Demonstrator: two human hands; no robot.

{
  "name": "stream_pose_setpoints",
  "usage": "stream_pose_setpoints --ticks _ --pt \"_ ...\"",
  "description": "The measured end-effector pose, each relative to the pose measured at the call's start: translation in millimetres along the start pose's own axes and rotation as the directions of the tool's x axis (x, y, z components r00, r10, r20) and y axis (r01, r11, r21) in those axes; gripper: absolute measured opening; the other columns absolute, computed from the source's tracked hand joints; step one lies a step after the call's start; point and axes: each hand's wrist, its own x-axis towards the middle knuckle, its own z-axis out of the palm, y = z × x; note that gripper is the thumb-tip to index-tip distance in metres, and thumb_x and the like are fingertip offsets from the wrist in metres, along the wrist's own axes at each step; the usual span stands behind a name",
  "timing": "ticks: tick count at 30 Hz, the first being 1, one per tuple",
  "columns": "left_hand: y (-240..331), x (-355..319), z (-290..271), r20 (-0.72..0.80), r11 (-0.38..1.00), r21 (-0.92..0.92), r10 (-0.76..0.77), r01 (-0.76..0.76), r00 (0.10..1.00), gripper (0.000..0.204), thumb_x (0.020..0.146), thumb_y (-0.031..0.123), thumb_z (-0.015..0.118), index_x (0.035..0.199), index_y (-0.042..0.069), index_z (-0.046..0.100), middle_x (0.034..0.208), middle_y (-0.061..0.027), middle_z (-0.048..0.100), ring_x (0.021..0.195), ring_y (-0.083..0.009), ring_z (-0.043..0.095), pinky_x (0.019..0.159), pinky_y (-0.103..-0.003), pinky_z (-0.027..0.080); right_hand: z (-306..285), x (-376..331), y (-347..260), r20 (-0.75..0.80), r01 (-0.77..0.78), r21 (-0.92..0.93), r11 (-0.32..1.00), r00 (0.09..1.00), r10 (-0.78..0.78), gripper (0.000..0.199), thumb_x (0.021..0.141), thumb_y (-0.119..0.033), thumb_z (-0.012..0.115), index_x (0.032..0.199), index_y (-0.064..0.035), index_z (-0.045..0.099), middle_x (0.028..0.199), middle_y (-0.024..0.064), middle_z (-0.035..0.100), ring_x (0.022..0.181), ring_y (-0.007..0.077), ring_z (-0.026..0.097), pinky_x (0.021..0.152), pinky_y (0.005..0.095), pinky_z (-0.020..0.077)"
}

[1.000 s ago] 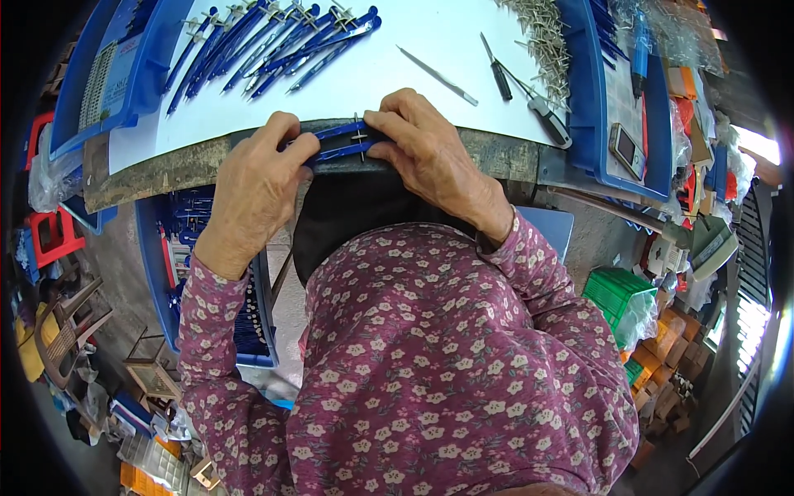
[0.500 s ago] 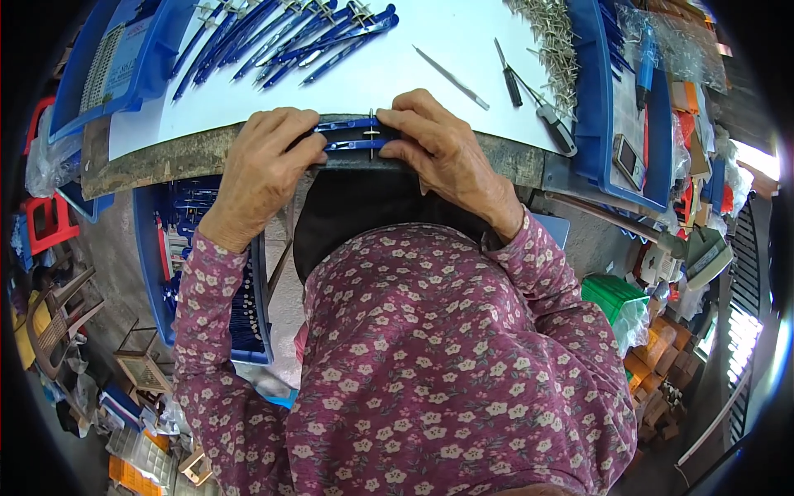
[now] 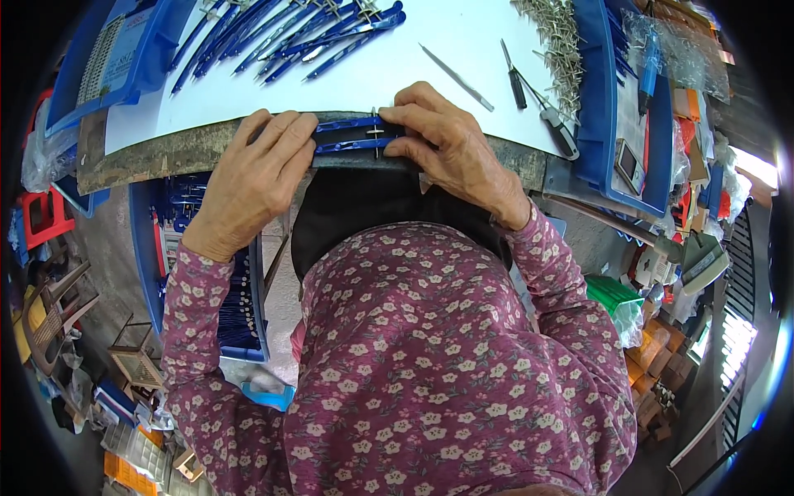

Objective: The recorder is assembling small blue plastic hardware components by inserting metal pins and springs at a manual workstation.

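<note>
At the near edge of the worktable, both hands hold a slim blue two-armed piece (image 3: 349, 124). Its two arms lie side by side with a gap between them, and a silver cross-shaped pin (image 3: 375, 131) spans them near the right end. My left hand (image 3: 263, 169) is closed at the left end, its fingertips hiding the tips. My right hand (image 3: 455, 142) pinches the other end between thumb and fingers. Beyond them, several similar blue pieces (image 3: 285, 37) lie in a fanned pile on white paper. A heap of small silver cross-shaped pins (image 3: 556, 50) sits at the far right.
Tweezers (image 3: 457, 77) and a dark-handled screwdriver (image 3: 558, 132) lie on the white paper (image 3: 397, 62). Blue trays (image 3: 585, 161) flank the table. Below the left forearm stands a blue bin (image 3: 149, 256) of blue parts. A green crate (image 3: 610, 291) is at the right.
My left hand has shifted slightly left and its fingers have straightened along the piece's left end. My right hand keeps its pinch. The whole view has shifted slightly.
</note>
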Motion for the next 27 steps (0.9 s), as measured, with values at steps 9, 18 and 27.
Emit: stream_pose_setpoints --ticks 9,18,27 --pt "-2.2 -0.6 9.9 -0.066 0.997 0.073 0.041 -0.036 0.997 0.016 0.075 0.006 0.061 0.089 0.000 0.058 0.104 -0.0107 0.055 0.101 -0.0223 0.054 0.093 -0.040 0.042 2.3 -0.8 6.3 0.016 0.093 -0.031 0.995 0.996 -0.092 0.041 0.072 -0.006 0.069 0.111 -0.0028 0.058 0.102 0.0105 0.055 0.078 0.0215 0.058 0.064 0.0304 0.0483" --pt "-6.7 -7.6 9.1 -0.088 0.998 0.064 0.031 -0.025 0.996 0.016 0.074 0.006 0.061 0.089 0.001 0.056 0.100 -0.0099 0.057 0.098 -0.0217 0.054 0.095 -0.042 0.040 11.9 4.9 1.0 -0.003 0.177 -0.093 0.980 0.984 -0.178 0.040 0.071 -0.003 0.068 0.109 -0.0003 0.056 0.101 0.0122 0.054 0.080 0.0258 0.058 0.065 0.0322 0.0474" --pt "-27.8 -53.7 -4.7 -0.105 0.990 0.072 -0.113 0.121 0.988 0.023 0.071 -0.005 0.055 0.094 -0.006 0.054 0.109 -0.0159 0.056 0.103 -0.0297 0.054 0.093 -0.044 0.041 65.1 34.6 -20.7 -0.081 0.354 -0.152 0.923 0.926 -0.369 0.031 0.069 -0.003 0.067 0.094 0.0018 0.049 0.086 0.0118 0.046 0.073 0.0255 0.052 0.063 0.0333 0.0458"
